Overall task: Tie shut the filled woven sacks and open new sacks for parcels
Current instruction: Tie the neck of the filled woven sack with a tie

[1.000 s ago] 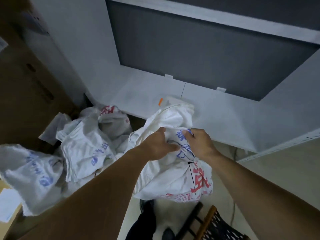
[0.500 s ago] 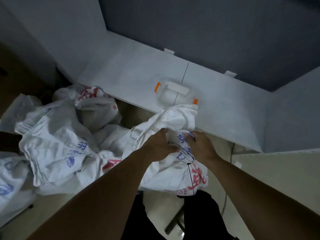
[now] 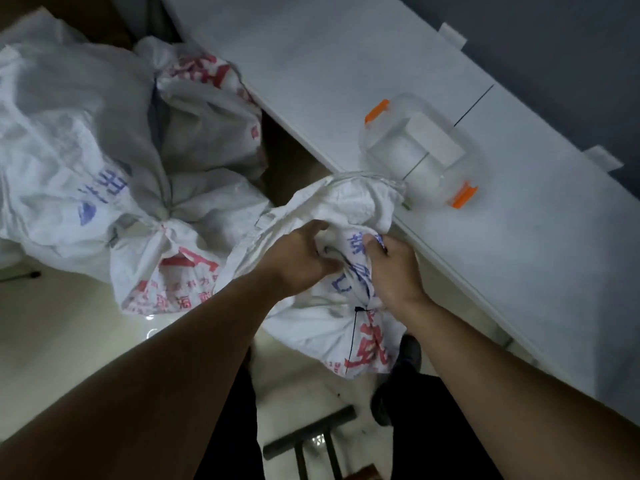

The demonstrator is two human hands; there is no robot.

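The left hand (image 3: 298,261) and right hand (image 3: 394,271) both grip the neck of one woven sack (image 3: 322,327); perhaps three other sacks (image 3: 86,140) lie left, one clear box (image 3: 415,150) behind.

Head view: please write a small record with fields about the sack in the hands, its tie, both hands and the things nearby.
held sack: white woven, blue and red print, top bunched
black tie: around its neck, tail hanging down
left hand: grips the bunched top
right hand: grips fabric just above the tie
other sacks: heaped at the left
clear box: orange clips, on the white counter
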